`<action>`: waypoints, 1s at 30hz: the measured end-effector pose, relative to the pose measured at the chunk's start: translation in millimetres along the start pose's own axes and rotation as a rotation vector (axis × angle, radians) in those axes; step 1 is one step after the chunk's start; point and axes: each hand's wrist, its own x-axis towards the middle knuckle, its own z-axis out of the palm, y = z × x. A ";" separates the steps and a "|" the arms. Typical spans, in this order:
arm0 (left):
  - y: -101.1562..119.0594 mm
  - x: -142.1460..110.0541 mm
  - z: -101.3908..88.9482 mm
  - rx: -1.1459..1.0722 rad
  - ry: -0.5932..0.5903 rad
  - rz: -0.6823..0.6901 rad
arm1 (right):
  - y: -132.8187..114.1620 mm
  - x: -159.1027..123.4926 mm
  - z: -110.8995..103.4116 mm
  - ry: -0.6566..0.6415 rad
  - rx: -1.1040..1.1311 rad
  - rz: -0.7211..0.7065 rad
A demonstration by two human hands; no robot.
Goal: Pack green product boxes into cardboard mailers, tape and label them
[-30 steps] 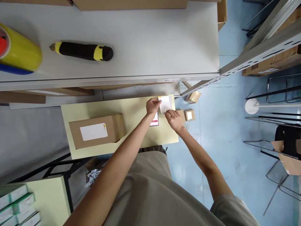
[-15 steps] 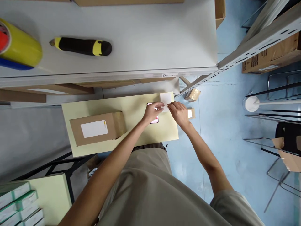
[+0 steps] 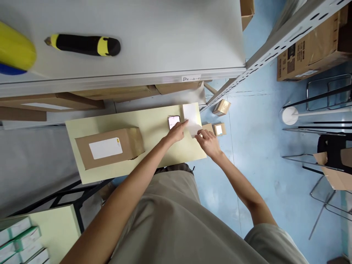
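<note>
A white sheet of paper (image 3: 190,113) lies at the right end of the pale yellow table (image 3: 154,119), its near part lifted and bent. My right hand (image 3: 209,143) pinches the near edge of this paper between thumb and fingers. With its index finger stretched out to the paper's left edge, my left hand (image 3: 176,134) holds nothing; its other fingers are partly curled. A phone (image 3: 173,120) with a lit screen lies just beyond my left hand, which covers its lower part. Farther left on the table rests a cardboard box (image 3: 129,141) with a white label.
A grey shelf (image 3: 165,40) spans the view above the table, with a black and yellow utility knife (image 3: 82,44) on it. Its perforated upright (image 3: 264,55) stands at the right. Small cartons (image 3: 221,107) lie on the blue floor. White-green boxes (image 3: 26,240) are stacked lower left.
My right hand has drawn the paper's near edge toward me, and more of the sheet shows. My left hand has gone from bent fingers to a stretched index finger. The whole view has shifted slightly.
</note>
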 end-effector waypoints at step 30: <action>6.2 8.0 2.2 -0.228 0.245 -0.133 | 1.1 106.7 -11.3 0.233 0.053 0.187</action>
